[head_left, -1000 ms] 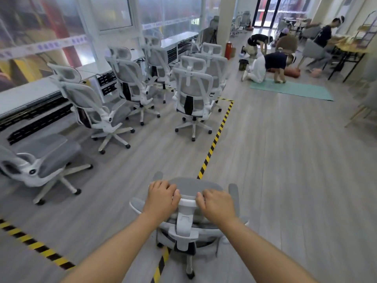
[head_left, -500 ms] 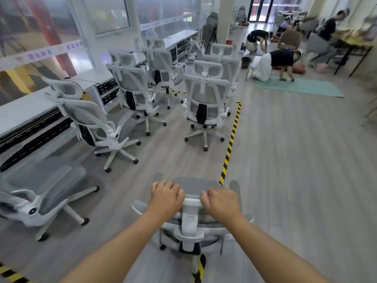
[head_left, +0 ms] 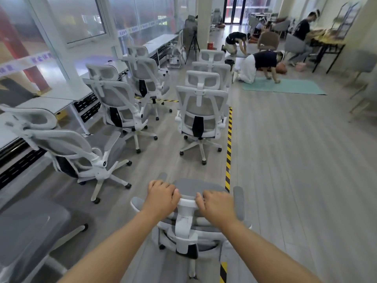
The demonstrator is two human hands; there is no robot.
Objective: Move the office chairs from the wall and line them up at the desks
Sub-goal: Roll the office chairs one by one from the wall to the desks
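Grey wood-look planks cover the floor of a long, bright room, and a yellow-and-black hazard stripe runs along them away from the camera. Low in the middle of the view, the left hand and right hand both grip the top of a white-framed office chair, fingers curled over the headrest on either side of its centre post. That chair stands on the stripe, its grey seat facing away. Ahead of it, just left of the stripe, another chair stands with its back to the camera, with two more lined up behind it. Further left, several chairs sit turned at angles beside white desks that run along a wall of large windows. At far right, a green mat lies on the floor with a person kneeling at its edge; another crouches beyond, and one sits at a table.
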